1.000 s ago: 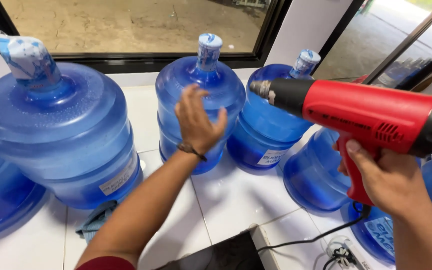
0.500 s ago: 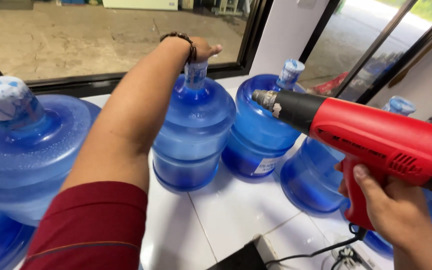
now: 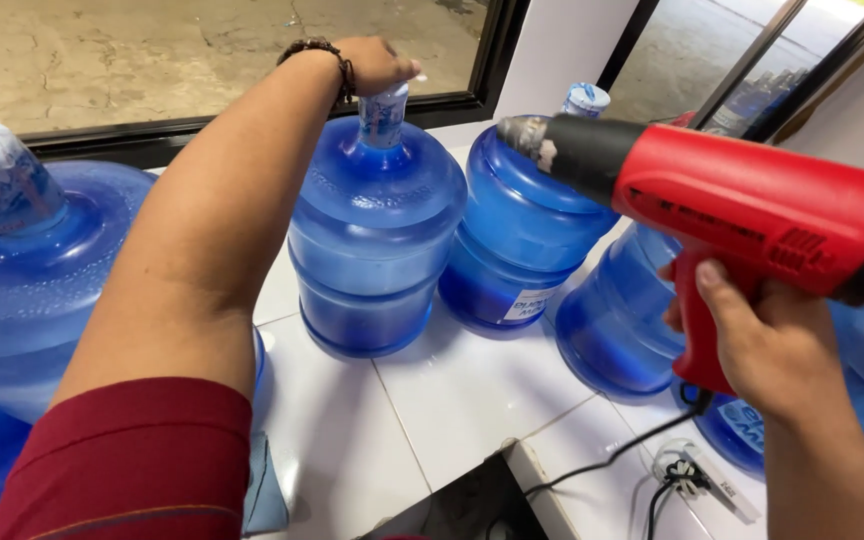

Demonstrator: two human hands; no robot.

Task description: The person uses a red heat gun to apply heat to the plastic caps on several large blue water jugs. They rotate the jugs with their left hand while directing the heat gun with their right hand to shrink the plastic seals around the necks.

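On the white tiled bench [image 3: 472, 400] stand blue water jugs; the left hand [image 3: 377, 62] is closed over the cap of the middle jug [image 3: 377, 230], while the right hand [image 3: 767, 350] is wrapped around the grip of a red heat gun [image 3: 742, 205] beside it.

Single head cam, looks down-fwd, close over tiled counter [image 3: 452, 400], facing window [image 3: 152, 60].

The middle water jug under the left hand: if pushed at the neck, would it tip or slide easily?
Probably not. The middle jug looks filled, so likely heavy, and it stands upright on a broad base. On the glossy white tiled counter it may slide rather than topple. The left hand rests on its capped neck.
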